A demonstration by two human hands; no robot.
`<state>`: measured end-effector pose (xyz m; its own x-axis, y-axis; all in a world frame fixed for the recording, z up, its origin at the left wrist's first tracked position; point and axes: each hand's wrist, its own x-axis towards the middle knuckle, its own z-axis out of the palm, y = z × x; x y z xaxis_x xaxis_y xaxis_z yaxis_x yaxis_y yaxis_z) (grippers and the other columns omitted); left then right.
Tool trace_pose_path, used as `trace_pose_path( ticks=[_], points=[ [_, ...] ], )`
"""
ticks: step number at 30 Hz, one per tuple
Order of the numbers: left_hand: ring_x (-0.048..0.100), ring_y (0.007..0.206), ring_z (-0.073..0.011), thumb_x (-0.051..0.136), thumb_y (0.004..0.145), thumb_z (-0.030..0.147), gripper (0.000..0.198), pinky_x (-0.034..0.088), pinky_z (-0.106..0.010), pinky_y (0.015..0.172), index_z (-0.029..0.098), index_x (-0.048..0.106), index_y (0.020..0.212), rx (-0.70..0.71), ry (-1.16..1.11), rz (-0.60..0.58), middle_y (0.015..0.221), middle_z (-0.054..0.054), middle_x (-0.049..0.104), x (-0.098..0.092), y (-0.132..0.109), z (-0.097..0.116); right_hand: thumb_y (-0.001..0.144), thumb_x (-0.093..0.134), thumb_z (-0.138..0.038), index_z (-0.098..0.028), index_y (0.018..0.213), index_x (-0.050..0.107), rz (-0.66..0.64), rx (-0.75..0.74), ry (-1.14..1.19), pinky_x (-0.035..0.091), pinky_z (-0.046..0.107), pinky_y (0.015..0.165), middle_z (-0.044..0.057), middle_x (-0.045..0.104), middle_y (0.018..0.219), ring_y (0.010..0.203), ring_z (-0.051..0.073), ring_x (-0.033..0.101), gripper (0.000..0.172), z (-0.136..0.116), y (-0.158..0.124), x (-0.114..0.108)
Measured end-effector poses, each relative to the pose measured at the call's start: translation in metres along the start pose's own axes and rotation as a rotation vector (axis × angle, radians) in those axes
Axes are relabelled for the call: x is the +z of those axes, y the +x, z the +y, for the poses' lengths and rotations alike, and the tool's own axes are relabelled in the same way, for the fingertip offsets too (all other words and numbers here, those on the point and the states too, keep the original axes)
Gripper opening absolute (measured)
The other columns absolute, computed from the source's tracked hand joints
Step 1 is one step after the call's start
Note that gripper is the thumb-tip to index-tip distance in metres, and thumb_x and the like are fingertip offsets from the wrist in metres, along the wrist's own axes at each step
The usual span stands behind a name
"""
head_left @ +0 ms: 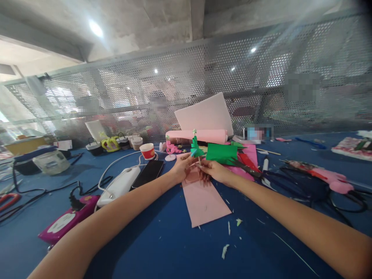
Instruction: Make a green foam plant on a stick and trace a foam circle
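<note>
Between my two hands stands a small green paper tree [196,149] on a thin stick, upright, with a pale star-like piece on top. My left hand [183,167] has its fingertips closed at the tree's lower left edge. The stick is pinched low down by my right hand [213,171]. Both hands are over a pink paper sheet [206,207] lying on the blue table. Just behind my right hand is a green sheet [222,154]. A similar pink paper tree [172,148] on a round white base stands beyond my left hand.
Scissors [247,167] and a pink glue gun [331,178] with a black cable lie to the right. On the left are a phone [148,173], a white power strip [119,186], a purple device [71,217] and a paper cup [147,151]. Paper scraps [225,251] dot the front.
</note>
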<state>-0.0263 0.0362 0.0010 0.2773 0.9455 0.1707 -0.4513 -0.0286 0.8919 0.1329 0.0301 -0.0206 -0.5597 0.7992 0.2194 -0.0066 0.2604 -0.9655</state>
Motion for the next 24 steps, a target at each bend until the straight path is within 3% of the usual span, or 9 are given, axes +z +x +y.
trace_pose_path(
  ticks=[6,14,17,20,24],
  points=[
    [0.068,0.079,-0.0194,0.086,0.052,0.028,0.034,0.046,-0.026,0.068,0.013,0.071,0.079,0.043,0.061,-0.057,0.082,-0.008,0.074,-0.0015,0.0012,-0.0023,0.073,0.064,-0.063,-0.019,0.075,0.051,-0.003,-0.013,-0.005,0.041,0.022,0.042,-0.002,0.063,0.055,0.041,0.011,0.055,0.046,0.0007,0.0015,0.0011],
    [0.068,0.078,-0.0192,0.089,0.045,0.022,0.051,0.048,-0.027,0.073,0.015,0.069,0.091,0.069,0.044,-0.072,0.081,-0.006,0.074,0.0018,-0.0001,-0.0027,0.066,0.063,-0.071,-0.019,0.073,0.053,-0.003,-0.024,-0.004,0.041,0.022,0.042,-0.002,0.063,0.054,0.040,0.010,0.055,0.054,0.0027,0.0021,0.0008],
    [0.068,0.081,-0.0186,0.084,0.058,0.032,0.043,0.050,-0.027,0.074,0.018,0.068,0.096,0.020,-0.031,0.013,0.086,-0.006,0.074,0.0019,0.0002,-0.0003,0.069,0.063,-0.069,-0.019,0.073,0.051,0.002,-0.018,-0.001,0.040,0.021,0.041,-0.002,0.063,0.054,0.040,0.009,0.054,0.051,0.0032,0.0019,0.0003],
    [0.068,0.084,-0.0194,0.065,0.079,0.044,0.034,0.051,-0.030,0.075,0.018,0.067,0.101,-0.092,-0.118,0.093,0.088,-0.007,0.073,-0.0004,0.0019,0.0034,0.072,0.062,-0.066,-0.019,0.074,0.051,-0.017,-0.006,0.001,0.040,0.021,0.041,-0.002,0.064,0.056,0.041,0.009,0.055,0.049,0.0027,0.0015,-0.0007],
    [0.068,0.079,-0.0183,0.058,0.085,0.042,0.031,0.052,-0.032,0.077,0.018,0.065,0.104,-0.150,-0.159,0.092,0.087,-0.005,0.072,-0.0064,0.0054,0.0049,0.073,0.064,-0.063,-0.018,0.073,0.053,-0.070,0.010,-0.007,0.040,0.020,0.041,-0.002,0.063,0.054,0.041,0.008,0.054,0.047,-0.0005,0.0005,-0.0028]
  ],
)
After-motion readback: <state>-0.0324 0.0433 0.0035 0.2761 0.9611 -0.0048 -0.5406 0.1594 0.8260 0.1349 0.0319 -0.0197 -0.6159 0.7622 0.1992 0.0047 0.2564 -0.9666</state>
